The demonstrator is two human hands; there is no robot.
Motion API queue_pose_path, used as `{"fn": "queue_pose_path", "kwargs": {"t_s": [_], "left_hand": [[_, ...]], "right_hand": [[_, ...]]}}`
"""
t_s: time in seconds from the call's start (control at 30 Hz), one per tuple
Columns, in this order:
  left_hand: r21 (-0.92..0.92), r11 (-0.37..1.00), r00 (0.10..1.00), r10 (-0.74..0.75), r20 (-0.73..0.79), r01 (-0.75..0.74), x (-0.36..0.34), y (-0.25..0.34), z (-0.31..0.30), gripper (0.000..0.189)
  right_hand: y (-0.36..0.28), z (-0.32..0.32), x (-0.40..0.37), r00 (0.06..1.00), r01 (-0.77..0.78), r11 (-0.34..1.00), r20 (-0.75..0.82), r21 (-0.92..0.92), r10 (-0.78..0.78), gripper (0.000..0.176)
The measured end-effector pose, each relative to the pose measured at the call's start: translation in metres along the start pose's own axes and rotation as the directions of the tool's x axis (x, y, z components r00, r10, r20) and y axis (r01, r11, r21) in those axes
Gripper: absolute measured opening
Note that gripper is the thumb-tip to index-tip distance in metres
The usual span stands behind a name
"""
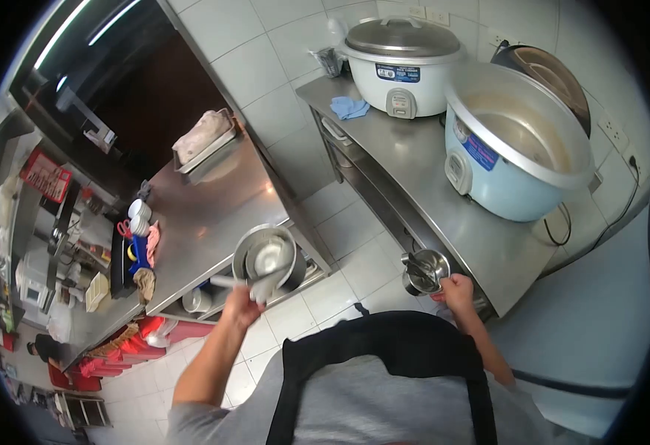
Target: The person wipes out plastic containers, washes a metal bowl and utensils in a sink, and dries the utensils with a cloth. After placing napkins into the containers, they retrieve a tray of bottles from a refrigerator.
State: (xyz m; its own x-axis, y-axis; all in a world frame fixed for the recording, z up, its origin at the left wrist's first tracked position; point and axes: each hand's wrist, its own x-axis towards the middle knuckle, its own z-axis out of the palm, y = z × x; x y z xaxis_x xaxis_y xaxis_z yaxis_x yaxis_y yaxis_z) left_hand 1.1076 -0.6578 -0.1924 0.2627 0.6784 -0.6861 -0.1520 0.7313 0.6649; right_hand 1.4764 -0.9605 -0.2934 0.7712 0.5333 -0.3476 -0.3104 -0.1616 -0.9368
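Observation:
My left hand [245, 305] is closed on pale, elongated things that motion blur smears, so their kind cannot be told. It is just in front of a large round steel pot [240, 256], at the edge of the left steel table, with a smaller metal bowl [268, 254] inside. A dark thin shape crosses the pot's front. On the right, my right hand [457, 291] grips the side of a small steel pot [436, 261]. Metal utensils [418, 271] stick up inside it. This pot is near the front edge of the right counter.
A lidded rice cooker [384, 81] and an open one [481, 174] stand on the right counter [444, 215], with a blue cloth [349, 108]. The left table [214, 200] bears a tray with a wrapped pale bundle [202, 136]. At far left, a person [47, 348] is visible.

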Motion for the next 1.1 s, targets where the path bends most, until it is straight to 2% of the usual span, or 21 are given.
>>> {"fn": "queue_pose_path", "kwargs": {"t_s": [0.07, 0.13, 0.23, 0.3, 0.43, 0.5, 0.57, 0.67, 0.77, 0.83, 0.97, 1.07, 1.1], "left_hand": [[0.028, 1.000, 0.998, 0.013, 0.055, -0.014, 0.056, 0.045, 0.049, 0.031], [0.069, 0.997, 0.977, -0.049, 0.209, 0.035, 0.117, 0.090, 0.091, 0.031], [0.039, 0.999, 0.982, 0.008, 0.187, -0.016, 0.198, 0.135, 0.165, 0.031], [0.049, 0.998, 0.981, 0.027, 0.190, -0.037, 0.243, 0.167, 0.216, 0.029], [0.013, 1.000, 0.971, 0.005, 0.241, -0.008, 0.369, 0.229, 0.295, 0.028], [0.008, 1.000, 0.961, 0.003, 0.275, -0.006, 0.425, 0.261, 0.334, 0.028], [0.005, 0.998, 0.949, -0.056, 0.309, 0.057, 0.472, 0.291, 0.370, 0.026], [0.010, 1.000, 0.951, -0.020, 0.308, 0.017, 0.514, 0.327, 0.422, 0.024], [0.013, 1.000, 0.950, -0.014, 0.311, 0.011, 0.565, 0.353, 0.468, 0.022], [0.013, 1.000, 0.959, 0.016, 0.283, -0.021, 0.598, 0.363, 0.491, 0.020], [-0.059, 0.998, 0.965, -0.010, 0.263, 0.026, 0.671, 0.372, 0.516, 0.019], [-0.058, 0.998, 0.960, 0.003, 0.280, 0.014, 0.680, 0.381, 0.531, 0.021], [-0.015, 0.999, 0.948, -0.041, 0.317, 0.049, 0.683, 0.384, 0.534, 0.023]], "right_hand": [[-0.025, 0.014, 0.022, 0.999, 0.027, 1.000, -0.017, 0.004, -0.027, 0.015], [-0.053, 0.027, 0.042, 0.998, 0.048, 0.999, -0.050, 0.012, -0.047, 0.017], [-0.082, 0.048, 0.067, 0.992, 0.035, 0.996, -0.121, 0.076, -0.026, 0.017], [-0.090, 0.058, 0.088, 0.980, 0.039, 0.998, -0.199, 0.048, -0.028, 0.017], [-0.121, 0.090, 0.118, 0.930, -0.030, 0.996, -0.364, 0.081, 0.057, 0.018], [-0.129, 0.105, 0.134, 0.904, -0.002, 0.991, -0.424, 0.134, 0.059, 0.019], [-0.130, 0.112, 0.147, 0.890, 0.024, 0.990, -0.453, 0.136, 0.041, 0.022], [-0.128, 0.123, 0.171, 0.867, 0.021, 0.980, -0.492, 0.198, 0.081, 0.022], [-0.115, 0.121, 0.191, 0.857, -0.034, 0.989, -0.505, 0.142, 0.102, 0.014], [-0.134, 0.138, 0.201, 0.839, -0.020, 0.979, -0.529, 0.202, 0.126, 0.015], [-0.166, 0.170, 0.211, 0.783, 0.012, 0.968, -0.605, 0.249, 0.146, 0.015], [-0.175, 0.178, 0.211, 0.762, -0.027, 0.974, -0.626, 0.226, 0.166, 0.013], [-0.177, 0.179, 0.211, 0.761, -0.028, 0.975, -0.628, 0.221, 0.164, 0.013]]}}
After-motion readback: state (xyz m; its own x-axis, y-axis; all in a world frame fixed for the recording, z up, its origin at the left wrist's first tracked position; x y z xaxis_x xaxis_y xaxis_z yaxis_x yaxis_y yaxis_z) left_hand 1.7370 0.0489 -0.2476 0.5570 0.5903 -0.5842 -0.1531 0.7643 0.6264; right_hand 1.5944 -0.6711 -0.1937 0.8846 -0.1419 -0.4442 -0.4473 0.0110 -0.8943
